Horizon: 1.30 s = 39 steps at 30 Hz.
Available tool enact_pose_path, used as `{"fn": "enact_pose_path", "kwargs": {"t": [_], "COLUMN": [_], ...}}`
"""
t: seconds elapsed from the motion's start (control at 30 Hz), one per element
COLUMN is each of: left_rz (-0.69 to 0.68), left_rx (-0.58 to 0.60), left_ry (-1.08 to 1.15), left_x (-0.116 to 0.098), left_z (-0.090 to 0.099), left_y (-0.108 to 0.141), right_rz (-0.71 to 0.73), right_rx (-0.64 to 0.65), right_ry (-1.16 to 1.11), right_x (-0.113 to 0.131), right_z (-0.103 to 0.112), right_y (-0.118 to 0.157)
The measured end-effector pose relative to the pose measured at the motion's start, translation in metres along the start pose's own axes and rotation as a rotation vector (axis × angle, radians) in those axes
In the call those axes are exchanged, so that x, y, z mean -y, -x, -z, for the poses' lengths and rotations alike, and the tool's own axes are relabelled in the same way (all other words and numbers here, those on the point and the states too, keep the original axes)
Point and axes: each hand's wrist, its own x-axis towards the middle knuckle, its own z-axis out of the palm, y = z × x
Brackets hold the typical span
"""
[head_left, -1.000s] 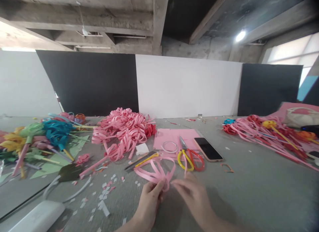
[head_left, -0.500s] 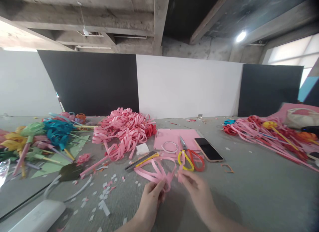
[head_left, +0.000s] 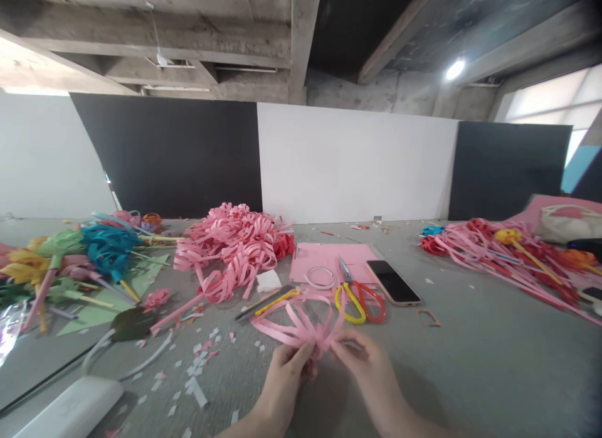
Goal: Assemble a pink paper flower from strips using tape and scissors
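Between my hands is a bunch of looped pink paper strips [head_left: 295,324], its loops spreading away from me over the table. My left hand [head_left: 288,375] pinches the gathered base between thumb and fingers. My right hand [head_left: 364,361] is closed on a pink strip at the bunch's right side, close to my left fingertips. Just beyond lie scissors [head_left: 360,300] with one yellow and one red handle, and a utility knife [head_left: 268,302] with a yellow edge. A ring of thin pale wire [head_left: 320,277] rests on a pink sheet [head_left: 310,253]. My fingers hide the base of the bunch.
A phone [head_left: 394,282] lies right of the pink sheet. Heaped pink paper loops [head_left: 235,243] stand behind on the left, with colourful paper flowers [head_left: 110,246] farther left. Paper scraps [head_left: 200,363] and a white device [head_left: 70,410] are front left. More strips [head_left: 489,256] pile up right.
My right hand has moved left, bringing its pink strip against the bunch. My left hand keeps its hold, nearly still.
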Motion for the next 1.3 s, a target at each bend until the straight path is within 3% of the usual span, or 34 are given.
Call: {"fn": "enact_pose_path", "kwargs": {"t": [0.33,0.8,1.03,1.3], "left_rz": [-0.017,0.002,0.008,0.012], "left_rx": [0.007,0.011,0.008,-0.044], "left_ry": [0.016,0.082,0.093,0.082], "left_x": [-0.0014,-0.0012,0.0005,-0.0049], "left_z": [-0.0006,0.0003,0.0007,-0.0022], "left_y": [0.0008,0.0001,-0.0018,0.0016], "right_rz": [0.018,-0.137,-0.167,-0.014], "right_rx": [-0.003,0.018,0.018,0.082], "right_ry": [0.042,-0.128,-0.106,0.068], "right_x": [-0.0077,-0.0035,-0.0081,-0.0099], "right_z": [0.0003,-0.002,0.0013,0.0006], "right_y": [-0.0033,0.0016,0.0016,0.004]}}
